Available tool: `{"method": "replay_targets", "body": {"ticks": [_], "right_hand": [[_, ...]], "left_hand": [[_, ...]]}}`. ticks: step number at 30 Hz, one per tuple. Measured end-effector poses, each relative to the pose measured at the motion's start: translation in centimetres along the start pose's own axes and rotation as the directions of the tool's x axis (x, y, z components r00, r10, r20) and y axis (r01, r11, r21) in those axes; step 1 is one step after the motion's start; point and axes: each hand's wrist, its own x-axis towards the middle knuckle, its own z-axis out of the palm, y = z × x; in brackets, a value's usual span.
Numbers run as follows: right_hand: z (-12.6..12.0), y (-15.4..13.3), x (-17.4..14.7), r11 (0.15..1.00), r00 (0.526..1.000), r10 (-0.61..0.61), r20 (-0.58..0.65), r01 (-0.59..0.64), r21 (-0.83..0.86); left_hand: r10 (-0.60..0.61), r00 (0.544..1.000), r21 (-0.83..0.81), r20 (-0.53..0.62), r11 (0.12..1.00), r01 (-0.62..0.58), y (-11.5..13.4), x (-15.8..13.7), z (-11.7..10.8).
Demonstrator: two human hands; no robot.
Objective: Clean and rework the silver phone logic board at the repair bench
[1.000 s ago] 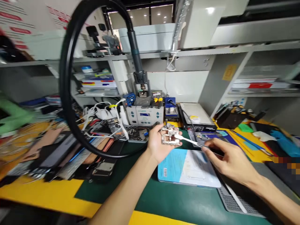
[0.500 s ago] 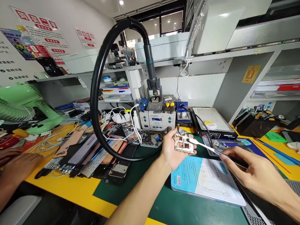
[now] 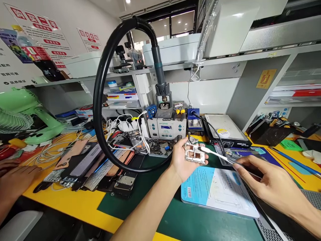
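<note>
My left hand [image 3: 179, 162] is raised above the bench, palm up, with a small metallic phone circuit board [image 3: 195, 161] held between thumb and fingers. The board has cut-out windows, and skin shows through them. From the right, my right hand [image 3: 268, 180] grips a white cotton swab [image 3: 218, 155] by its far end, together with a dark slim part that I cannot make out fully. The swab's thick white tip lies against the board's upper right edge. Beneath both hands is a blue and white flat package [image 3: 220, 194] on the green mat [image 3: 195, 224].
A hot-air station [image 3: 167, 129] stands behind, its black hose [image 3: 96, 100] looping at left. Phone parts [image 3: 85, 160] and cables pile up left. Another person's hand [image 3: 18, 175] rests at the far left. A soldering iron holder [image 3: 194, 122] and flat device [image 3: 227, 130] stand at back right.
The view has shifted slightly. The board has tipped a little in my left hand and looks paler, while the swab tip stays at its upper right edge.
</note>
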Motion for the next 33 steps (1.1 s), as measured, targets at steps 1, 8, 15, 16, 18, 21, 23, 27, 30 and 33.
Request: {"method": "replay_targets", "body": {"ticks": [1, 8, 15, 16, 18, 21, 23, 27, 30, 33], "right_hand": [[0.0, -0.1, 0.0, 1.000, 1.000, 0.003, 0.002, -0.003, -0.002], [-0.6, -1.6, 0.1, 1.000, 0.998, -0.030, -0.053, 0.030, 0.003], [-0.8, -1.6, 0.2, 0.997, 0.998, -0.035, -0.046, 0.037, 0.064], [-0.8, -1.6, 0.1, 0.997, 0.998, -0.038, -0.042, 0.040, 0.065], [-0.9, -1.5, 0.0, 0.997, 0.999, -0.048, -0.022, 0.049, 0.060], [-0.9, -1.4, 0.0, 0.996, 0.998, -0.065, 0.018, 0.064, 0.057], [-0.9, -1.4, 0.0, 0.996, 0.997, -0.074, 0.032, 0.072, 0.060], [-0.8, -1.2, 0.1, 0.996, 0.997, -0.074, 0.015, 0.074, 0.047], [-0.7, -1.1, 0.1, 0.997, 0.998, -0.065, -0.003, 0.065, 0.046], [-0.7, -1.1, 0.1, 0.997, 0.998, -0.056, -0.018, 0.057, 0.053]], "left_hand": [[0.002, 1.000, 0.003, -0.004, 1.000, -0.002, 0.0, 0.0, 0.0], [0.016, 0.999, 0.003, -0.048, 1.000, -0.016, 0.1, -0.1, 0.4], [0.034, 0.991, 0.039, -0.131, 0.999, -0.029, 0.1, -0.3, 0.8], [0.035, 0.990, 0.044, -0.135, 0.999, -0.030, 0.1, -0.4, 0.9], [0.038, 0.990, 0.049, -0.138, 0.998, -0.032, 0.1, -0.4, 1.0], [0.042, 0.988, 0.048, -0.149, 0.998, -0.035, 0.1, -0.4, 1.1], [0.042, 0.985, 0.043, -0.168, 0.998, -0.035, 0.1, -0.4, 1.1], [0.047, 0.982, 0.029, -0.185, 0.999, -0.042, 0.1, -0.5, 1.1], [0.045, 0.987, 0.039, -0.155, 0.998, -0.039, 0.1, -0.5, 1.0], [0.036, 0.990, 0.050, -0.136, 0.998, -0.029, 0.1, -0.4, 0.9]]}}
